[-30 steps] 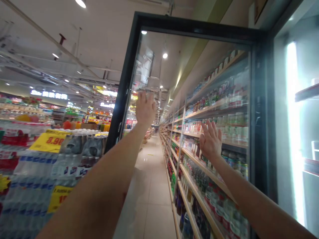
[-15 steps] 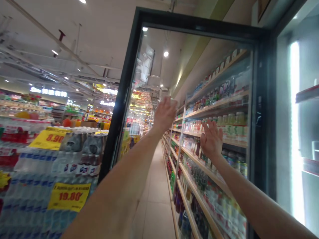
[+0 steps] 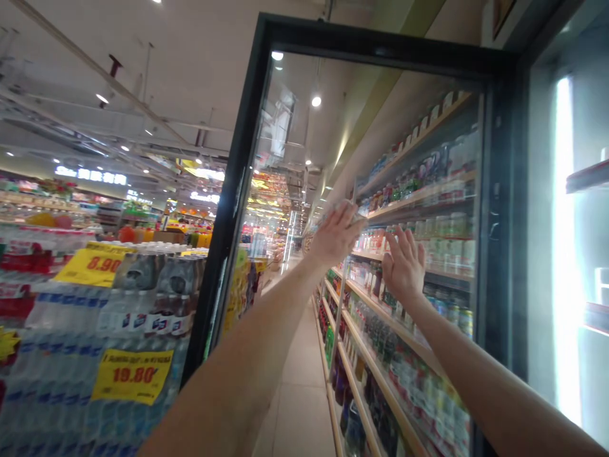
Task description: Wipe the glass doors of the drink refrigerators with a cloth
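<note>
A glass door (image 3: 295,146) of a drinks cooler, with a black frame (image 3: 380,47), stands swung out in front of me. My left hand (image 3: 335,235) rests with open fingers on the glass, and my right hand (image 3: 404,263) is spread on the same pane a little to its right. Neither hand holds anything. Behind the glass, wooden-edged shelves of bottled drinks (image 3: 399,336) run along the wall. The pane also reflects ceiling lights and the shop.
Shrink-wrapped packs of bottled water (image 3: 95,355) with yellow price tags (image 3: 132,376) are stacked at the left. A tiled aisle (image 3: 299,406) runs ahead beside the shelves. A brightly lit cooler interior (image 3: 566,254) shows at the right.
My left hand has slid rightward across the glass, closer to my right hand. The door's lower left edge now sits further left, and my right hand has barely moved.
</note>
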A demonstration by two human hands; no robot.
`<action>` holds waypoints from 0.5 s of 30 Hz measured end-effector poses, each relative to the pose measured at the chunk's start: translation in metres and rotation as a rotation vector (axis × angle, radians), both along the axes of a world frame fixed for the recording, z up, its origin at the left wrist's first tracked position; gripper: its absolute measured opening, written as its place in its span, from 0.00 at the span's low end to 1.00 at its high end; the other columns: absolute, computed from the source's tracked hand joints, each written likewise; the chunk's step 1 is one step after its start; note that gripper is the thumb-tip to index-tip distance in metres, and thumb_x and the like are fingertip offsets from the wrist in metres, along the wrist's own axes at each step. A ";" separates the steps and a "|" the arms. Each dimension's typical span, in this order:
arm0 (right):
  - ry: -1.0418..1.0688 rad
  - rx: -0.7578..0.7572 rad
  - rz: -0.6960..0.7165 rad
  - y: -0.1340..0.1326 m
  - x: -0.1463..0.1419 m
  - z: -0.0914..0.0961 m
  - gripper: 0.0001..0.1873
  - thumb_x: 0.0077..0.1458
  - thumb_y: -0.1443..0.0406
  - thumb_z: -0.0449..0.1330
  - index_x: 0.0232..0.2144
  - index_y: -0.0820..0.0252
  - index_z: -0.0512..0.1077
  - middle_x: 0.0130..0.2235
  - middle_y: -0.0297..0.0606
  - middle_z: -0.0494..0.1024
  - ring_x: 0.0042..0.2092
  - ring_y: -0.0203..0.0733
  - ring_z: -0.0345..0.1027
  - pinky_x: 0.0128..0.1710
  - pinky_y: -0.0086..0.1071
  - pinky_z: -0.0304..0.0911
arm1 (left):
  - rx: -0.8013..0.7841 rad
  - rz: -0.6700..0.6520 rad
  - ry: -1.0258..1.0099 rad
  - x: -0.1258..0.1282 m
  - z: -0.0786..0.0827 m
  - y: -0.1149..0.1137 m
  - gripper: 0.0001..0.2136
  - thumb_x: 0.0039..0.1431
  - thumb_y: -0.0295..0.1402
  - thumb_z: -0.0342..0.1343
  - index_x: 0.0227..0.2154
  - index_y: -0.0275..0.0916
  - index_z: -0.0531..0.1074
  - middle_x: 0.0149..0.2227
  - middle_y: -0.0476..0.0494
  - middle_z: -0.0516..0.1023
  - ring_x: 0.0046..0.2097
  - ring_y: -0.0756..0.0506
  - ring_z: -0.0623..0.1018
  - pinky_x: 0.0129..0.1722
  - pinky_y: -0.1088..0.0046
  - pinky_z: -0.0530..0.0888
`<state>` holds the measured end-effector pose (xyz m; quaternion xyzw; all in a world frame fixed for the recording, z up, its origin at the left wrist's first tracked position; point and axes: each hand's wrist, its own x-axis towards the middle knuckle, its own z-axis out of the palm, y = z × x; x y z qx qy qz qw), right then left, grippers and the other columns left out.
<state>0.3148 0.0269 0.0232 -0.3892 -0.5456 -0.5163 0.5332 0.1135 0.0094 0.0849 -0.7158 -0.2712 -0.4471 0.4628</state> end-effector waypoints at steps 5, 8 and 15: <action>-0.002 0.002 -0.003 0.001 -0.002 0.000 0.27 0.57 0.64 0.46 0.60 0.55 0.58 0.63 0.43 0.59 0.65 0.47 0.47 0.62 0.50 0.44 | 0.061 0.025 -0.616 -0.083 0.024 0.003 0.19 0.60 0.32 0.46 0.54 0.39 0.65 0.64 0.38 0.55 0.67 0.39 0.47 0.65 0.56 0.51; 0.002 0.010 0.005 0.003 -0.001 0.000 0.27 0.57 0.64 0.46 0.59 0.55 0.58 0.63 0.42 0.59 0.64 0.48 0.48 0.61 0.51 0.44 | 0.085 0.016 -0.554 -0.064 0.008 0.005 0.19 0.61 0.32 0.44 0.54 0.39 0.65 0.64 0.38 0.55 0.67 0.38 0.46 0.64 0.52 0.53; 0.000 0.019 -0.005 0.004 -0.001 0.000 0.24 0.58 0.64 0.47 0.57 0.57 0.62 0.61 0.43 0.62 0.64 0.47 0.50 0.61 0.49 0.46 | 0.065 -0.014 -0.043 -0.021 -0.028 0.011 0.17 0.62 0.34 0.44 0.53 0.44 0.66 0.62 0.42 0.60 0.66 0.40 0.51 0.62 0.58 0.58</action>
